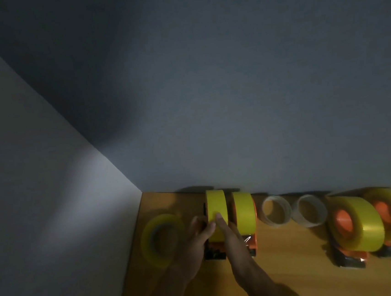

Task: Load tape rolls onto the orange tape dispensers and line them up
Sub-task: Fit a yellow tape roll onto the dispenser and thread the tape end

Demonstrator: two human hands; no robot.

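Gripping the leftmost yellow tape roll (217, 213) on its orange plastic dispenser (214, 251), my left hand (199, 237) curls round its left side while my right hand (231, 236) lays straight fingers across its front. It stands on the wooden table (297, 269) by the wall, just beside another loaded dispenser (245, 214).

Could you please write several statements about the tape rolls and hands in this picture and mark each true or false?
1. Both hands touch the leftmost upright yellow roll. True.
2. The loose yellowish roll at far left sits on a dispenser. False: it sits on the wooden table itself.
3. Two clear rolls stand between the loaded dispensers. True.
4. The right hand rests flat on the table. False: its fingers lie on the roll.
5. The left hand is beside that roll. True.
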